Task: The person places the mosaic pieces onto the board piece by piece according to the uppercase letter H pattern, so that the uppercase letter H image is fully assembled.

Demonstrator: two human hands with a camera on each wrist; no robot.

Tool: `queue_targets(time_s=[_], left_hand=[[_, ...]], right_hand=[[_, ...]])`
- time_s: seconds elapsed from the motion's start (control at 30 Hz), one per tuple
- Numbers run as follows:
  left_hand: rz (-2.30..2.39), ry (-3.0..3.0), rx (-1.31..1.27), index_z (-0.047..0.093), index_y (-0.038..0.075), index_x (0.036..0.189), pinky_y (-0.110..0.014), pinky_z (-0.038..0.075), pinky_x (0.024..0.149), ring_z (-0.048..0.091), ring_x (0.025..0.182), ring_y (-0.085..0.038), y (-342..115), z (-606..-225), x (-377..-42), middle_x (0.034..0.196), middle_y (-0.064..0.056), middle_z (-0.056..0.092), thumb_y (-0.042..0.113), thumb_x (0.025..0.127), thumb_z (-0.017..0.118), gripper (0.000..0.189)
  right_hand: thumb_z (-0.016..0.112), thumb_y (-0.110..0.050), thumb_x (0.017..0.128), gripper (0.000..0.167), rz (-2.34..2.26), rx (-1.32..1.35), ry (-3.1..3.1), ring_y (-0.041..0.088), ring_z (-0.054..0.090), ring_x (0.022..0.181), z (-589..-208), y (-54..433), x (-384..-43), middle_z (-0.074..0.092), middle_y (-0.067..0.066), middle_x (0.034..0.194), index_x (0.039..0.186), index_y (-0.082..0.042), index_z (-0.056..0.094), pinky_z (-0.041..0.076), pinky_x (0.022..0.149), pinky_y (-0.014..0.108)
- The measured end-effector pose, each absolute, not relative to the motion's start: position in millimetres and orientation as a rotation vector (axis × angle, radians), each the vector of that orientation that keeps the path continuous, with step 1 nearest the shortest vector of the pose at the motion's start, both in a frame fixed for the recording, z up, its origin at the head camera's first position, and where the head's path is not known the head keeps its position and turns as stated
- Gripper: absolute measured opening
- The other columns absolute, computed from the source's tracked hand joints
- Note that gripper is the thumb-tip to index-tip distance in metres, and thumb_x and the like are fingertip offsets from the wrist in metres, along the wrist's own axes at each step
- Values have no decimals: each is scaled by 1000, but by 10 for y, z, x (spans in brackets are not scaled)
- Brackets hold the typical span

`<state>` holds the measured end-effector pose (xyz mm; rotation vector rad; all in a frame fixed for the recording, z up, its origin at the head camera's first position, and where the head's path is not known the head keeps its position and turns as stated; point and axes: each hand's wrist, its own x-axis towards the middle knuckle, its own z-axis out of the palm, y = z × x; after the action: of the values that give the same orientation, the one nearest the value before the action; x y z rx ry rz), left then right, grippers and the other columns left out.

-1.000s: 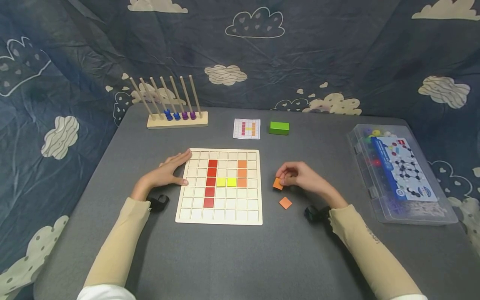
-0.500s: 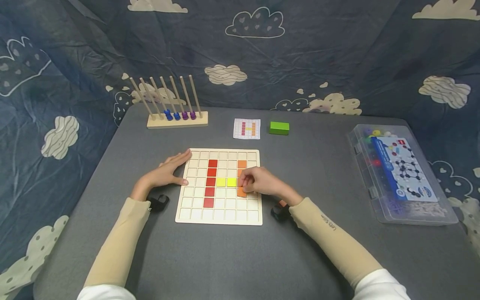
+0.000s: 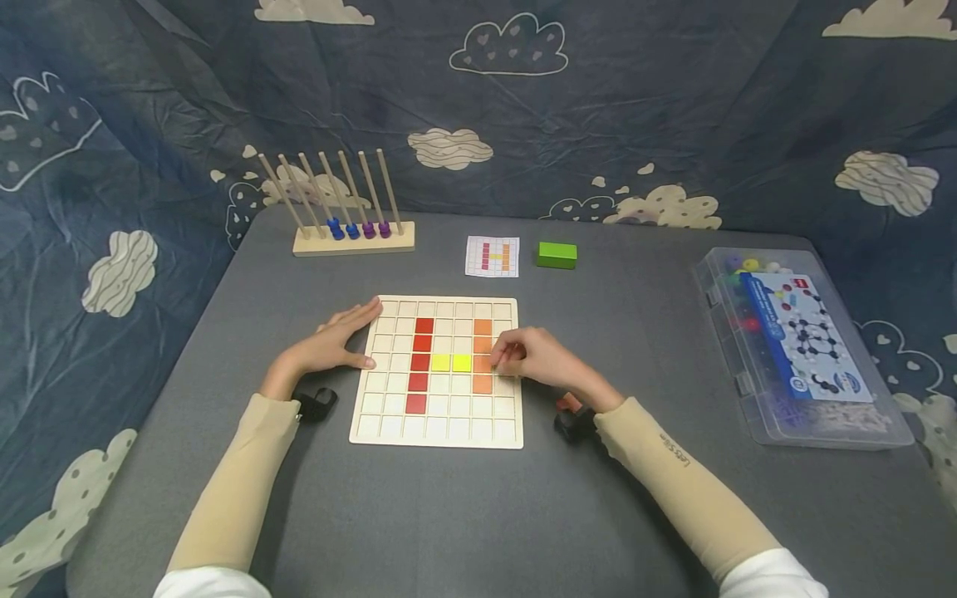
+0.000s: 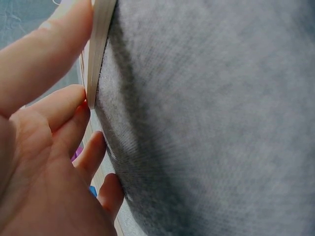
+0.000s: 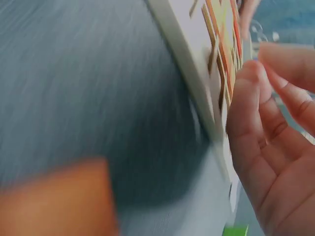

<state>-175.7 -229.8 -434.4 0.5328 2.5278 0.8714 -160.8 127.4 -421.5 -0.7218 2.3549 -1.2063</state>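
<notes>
A pale wooden grid board [image 3: 389, 428] lies flat on the table. Its cells hold a column of red tiles [image 3: 419, 383], two yellow tiles [image 3: 441, 363] and a column of orange tiles [image 3: 483, 384]. My left hand [image 3: 329, 345] rests at the board's left edge, thumb and index finger spread and touching it. In the left wrist view the thumb and index fingertip meet the wooden edge. My right hand [image 3: 534, 355] hovers over the board's right edge, fingers loosely bent, with nothing visible between them. One loose orange tile [image 3: 570, 402] lies on the table, partly hidden by the right wrist's black strap.
Behind the board lie a printed pattern card [image 3: 491, 257] and a green block [image 3: 557, 256]. A peg stand [image 3: 355, 242] with blue and purple beads is at back left. A clear plastic case [image 3: 763, 423] with a blue booklet [image 3: 811, 336] occupies the right side.
My right hand took an orange tile from the table to the board, let it go below the other orange tiles, and moved slightly right. My left hand stayed still.
</notes>
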Motion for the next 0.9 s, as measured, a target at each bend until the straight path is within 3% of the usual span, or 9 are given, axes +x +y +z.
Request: queue_targets(time_s=[0.13,0.4,0.7,0.9], left_hand=[[869,2529,534,15,4,152,-67,3,104,6,141,-45,-2291,-4346,-1751,158,-19,9,29,83,75,95],[875,2520,523,15,4,153,-66,3,104,5,141,-45,-2288,-4344,-1751,158,-18,7,29,83,75,95],[863,2523,530,15,4,153,-66,3,104,5,141,-44,-2293,-4358,-1761,158,-17,7,29,83,74,95],[866,2522,532,15,4,152,-66,2,104,4,141,-44,-2292,-4352,-1756,158,-17,7,29,84,74,94]], right_hand=[[65,3,84,10,-1334,-609,2254,20,55,66,-4217,1553,-1636,63,7,79,94,4,66,47,59,30],[62,-2,89,20,-1457,-350,2182,22,62,84,-4222,2117,-1620,63,21,94,105,10,61,53,75,33],[63,-4,90,23,-1507,-308,2180,18,63,86,-4255,2448,-1538,63,23,101,109,10,59,53,75,30],[63,5,87,23,-1534,-393,2135,19,63,85,-4288,2460,-1477,62,27,101,108,12,59,52,76,27]])
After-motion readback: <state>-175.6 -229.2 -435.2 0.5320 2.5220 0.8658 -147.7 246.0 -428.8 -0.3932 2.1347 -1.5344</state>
